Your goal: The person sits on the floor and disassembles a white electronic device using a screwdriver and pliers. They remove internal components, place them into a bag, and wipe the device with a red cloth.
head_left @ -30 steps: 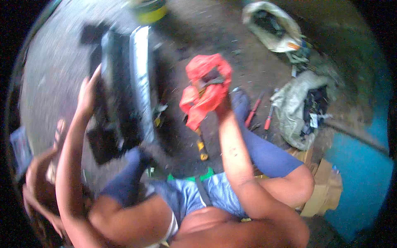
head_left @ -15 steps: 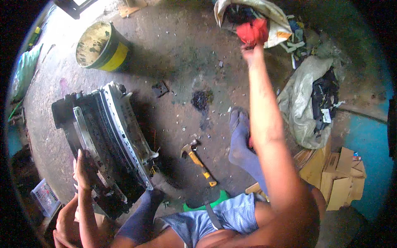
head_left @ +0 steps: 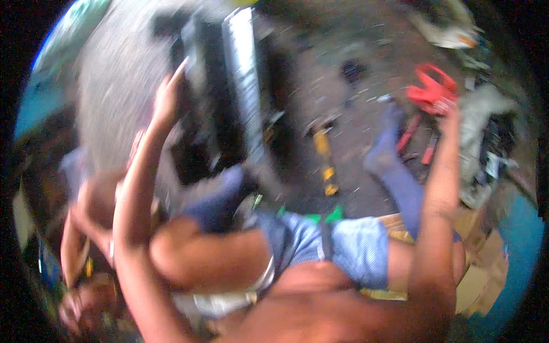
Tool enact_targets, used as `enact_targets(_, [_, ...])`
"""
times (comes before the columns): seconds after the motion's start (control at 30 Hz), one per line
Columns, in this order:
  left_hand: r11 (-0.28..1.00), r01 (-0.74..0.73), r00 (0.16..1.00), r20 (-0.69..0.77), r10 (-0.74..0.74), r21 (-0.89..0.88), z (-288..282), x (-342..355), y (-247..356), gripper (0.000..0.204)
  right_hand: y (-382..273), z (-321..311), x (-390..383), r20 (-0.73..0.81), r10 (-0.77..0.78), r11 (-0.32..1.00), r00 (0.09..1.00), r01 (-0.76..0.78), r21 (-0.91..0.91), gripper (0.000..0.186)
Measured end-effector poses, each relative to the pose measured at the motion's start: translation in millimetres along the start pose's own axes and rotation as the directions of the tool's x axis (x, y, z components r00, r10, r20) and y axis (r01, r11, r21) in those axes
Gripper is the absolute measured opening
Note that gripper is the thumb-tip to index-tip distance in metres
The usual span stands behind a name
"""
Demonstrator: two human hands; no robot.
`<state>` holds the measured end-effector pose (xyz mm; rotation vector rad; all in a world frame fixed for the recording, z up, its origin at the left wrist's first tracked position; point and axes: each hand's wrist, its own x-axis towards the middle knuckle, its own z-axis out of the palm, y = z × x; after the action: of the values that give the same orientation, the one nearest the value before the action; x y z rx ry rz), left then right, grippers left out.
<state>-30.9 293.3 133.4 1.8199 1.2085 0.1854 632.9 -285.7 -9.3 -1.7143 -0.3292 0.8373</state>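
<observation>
My right hand (head_left: 449, 114) is closed around a limp red cloth-like piece (head_left: 432, 91); blur hides its exact kind. It hangs beyond my foot, beside a pale sack. My left hand (head_left: 167, 100) has its fingers stretched out, at the near left side of a long black and silver assembly (head_left: 243, 68) that looks like a vehicle's front-end part. Whether the fingers touch it, I cannot tell. Between my legs lies a claw hammer (head_left: 324, 163) with a yellow and black handle.
Two red bars (head_left: 410, 134), possibly tool handles, lie by my right foot. A pale sack (head_left: 477, 114) with dark scraps stands at right, above flattened cardboard (head_left: 486, 274). Another person (head_left: 86, 228) is close on my left. A second sack (head_left: 446, 28) sits at far right.
My right hand has drawn the red piece out of the far sack's mouth and back toward me. My view has shifted, blurring the picture. My left hand remains beside the assembly.
</observation>
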Motion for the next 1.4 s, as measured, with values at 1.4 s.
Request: enact_targets(1.4, [0.998,0.025,0.996,-0.082,-0.021,0.049,35,4,62,0.053,66,393,-290,0.105,0.333,0.280,0.937,0.008,-0.960,0.059])
